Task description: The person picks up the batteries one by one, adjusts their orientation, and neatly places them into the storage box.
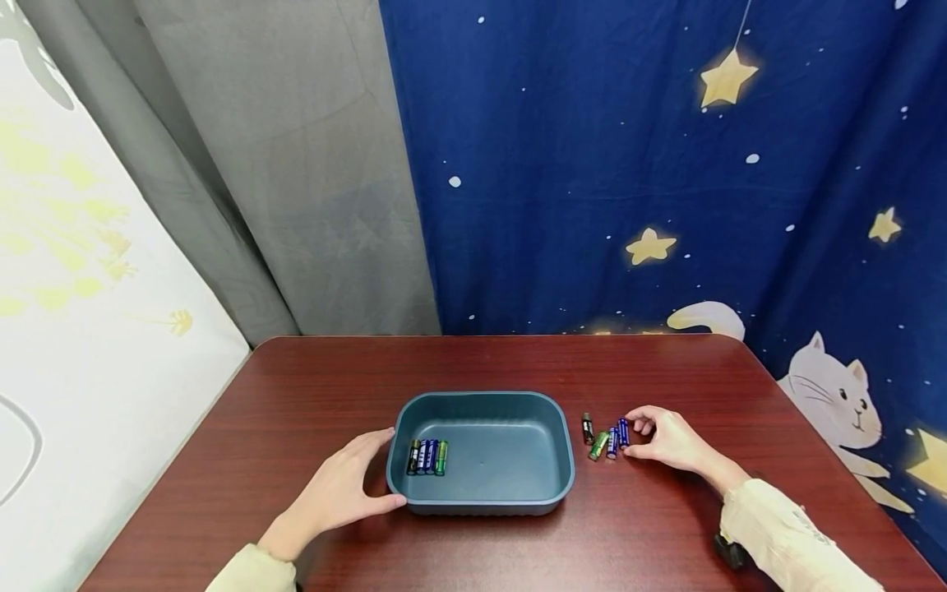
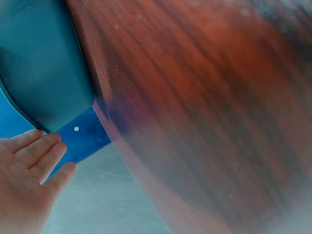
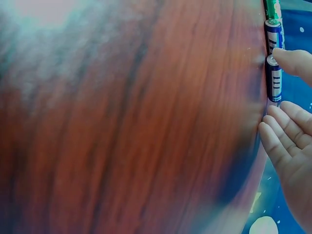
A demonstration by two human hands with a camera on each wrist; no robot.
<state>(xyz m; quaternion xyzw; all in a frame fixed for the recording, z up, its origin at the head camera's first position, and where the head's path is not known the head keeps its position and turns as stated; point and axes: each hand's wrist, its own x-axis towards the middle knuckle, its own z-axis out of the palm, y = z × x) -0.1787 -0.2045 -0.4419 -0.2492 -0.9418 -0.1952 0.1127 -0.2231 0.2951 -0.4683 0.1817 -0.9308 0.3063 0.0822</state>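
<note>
Two hands work over a reddish wood-grain surface (image 1: pixel 488 362), well apart from each other, with a blue-grey tray (image 1: pixel 488 493) mostly between them. The left hand (image 1: pixel 336 485) lies along the tray's left end, fingers and thumb spread wide, fingertips touching the far part of that side and thumb touching the near corner. The right hand (image 1: pixel 672 440) is right of the tray, its thumb at one end of a blue battery (image 1: pixel 624 433) and its fingers around the other end; whether it pinches the battery cannot be told.

Beside that battery, outside the tray, lie a second blue battery (image 1: pixel 612 442), a green battery (image 1: pixel 599 446) tilted to the right, and a black battery (image 1: pixel 588 428). Inside the tray, near its left wall, four batteries (image 1: pixel 427 457) lie side by side: black, two blue, green. Both sleeves (image 1: pixel 769 518) are cream. Behind hang a grey curtain (image 1: pixel 325 164) and a blue curtain (image 1: pixel 547 164) with stars.
</note>
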